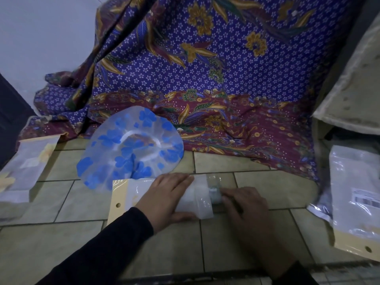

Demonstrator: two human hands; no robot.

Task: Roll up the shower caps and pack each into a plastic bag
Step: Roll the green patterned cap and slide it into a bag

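We look down at a tiled floor. The plastic bag lies flat on it in front of us, its long sides running left to right. Its left end is a cream card strip with a punched hole. Its right end is a clear flap that reaches our right hand.

Our left hand lies on the middle of the bag. The fingers are straight and close together and the thumb runs along the near edge, pressing down and gripping nothing. A pale roll shows through the plastic just past those fingertips, but we cannot make out more of it. Our right hand rests at the flap end with its fingers touching the flap. It is blurred, so we cannot tell whether the fingers pinch the plastic or only press it.

A shower cap with blue flowers lies spread open behind the bag. Its near rim meets the bag's far left corner, and its far rim lies on the hem of a patterned cloth that hangs across the back. More bags lie at the left edge, well apart from our hands, and a pile of bags sits at the right edge. Bare tile shows between the bag and each of these, and along the near side around our dark sleeve.
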